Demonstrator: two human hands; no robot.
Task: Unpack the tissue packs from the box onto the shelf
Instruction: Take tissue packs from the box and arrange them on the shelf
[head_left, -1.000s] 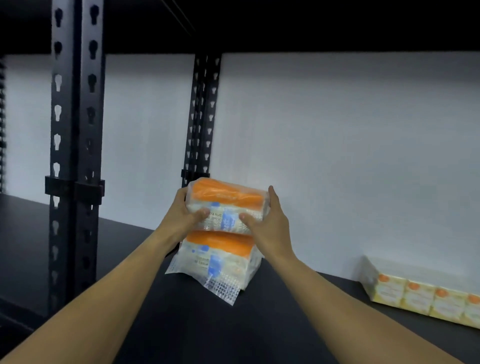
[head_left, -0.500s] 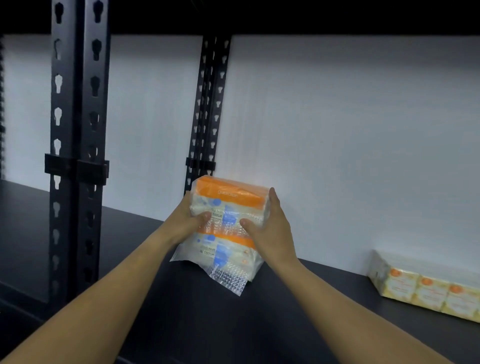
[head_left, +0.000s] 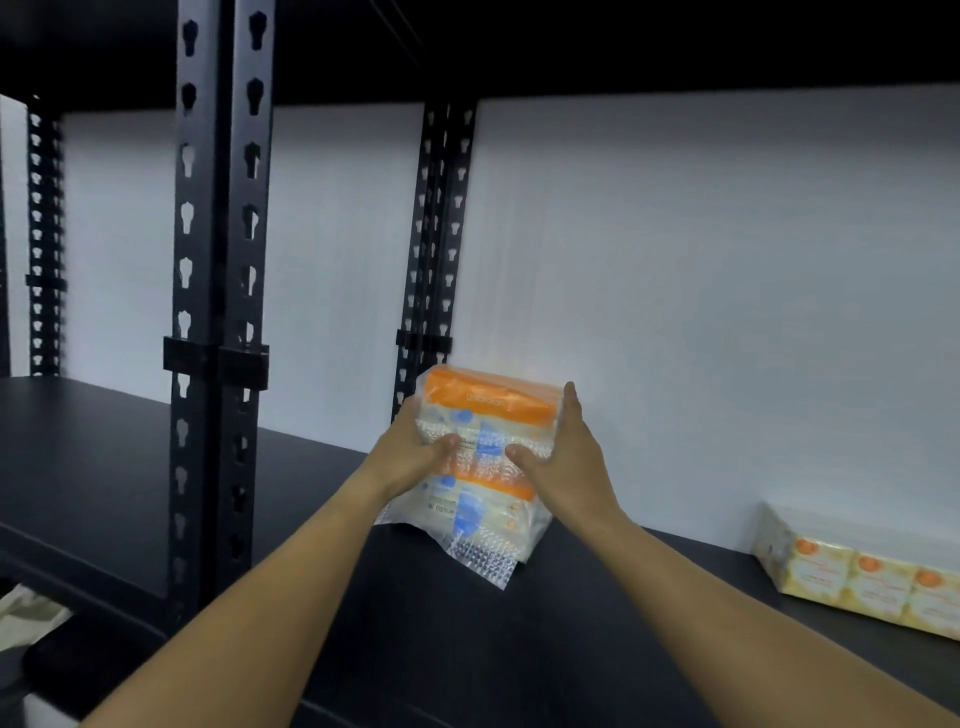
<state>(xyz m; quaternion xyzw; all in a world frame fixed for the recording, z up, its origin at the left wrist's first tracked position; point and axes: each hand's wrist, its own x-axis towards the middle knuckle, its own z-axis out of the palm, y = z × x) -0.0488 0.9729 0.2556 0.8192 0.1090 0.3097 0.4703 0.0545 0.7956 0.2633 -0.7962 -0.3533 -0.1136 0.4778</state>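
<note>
Our left hand (head_left: 415, 451) and right hand (head_left: 558, 460) clasp the upper tissue pack (head_left: 488, 415) from both sides. It sits directly on the lower tissue pack (head_left: 475, 514), long axis left to right, on the shelf (head_left: 130, 467) near its back edge.

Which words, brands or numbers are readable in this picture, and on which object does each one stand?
"issue": on the lower tissue pack; the start of the word is hidden behind the left hand.
Pale print on the orange band of the upper tissue pack: too blurred to read.
Dark print between the thumbs on the upper pack: mostly hidden, unreadable.
Print on the yellow packs at right: too small to read.
</note>
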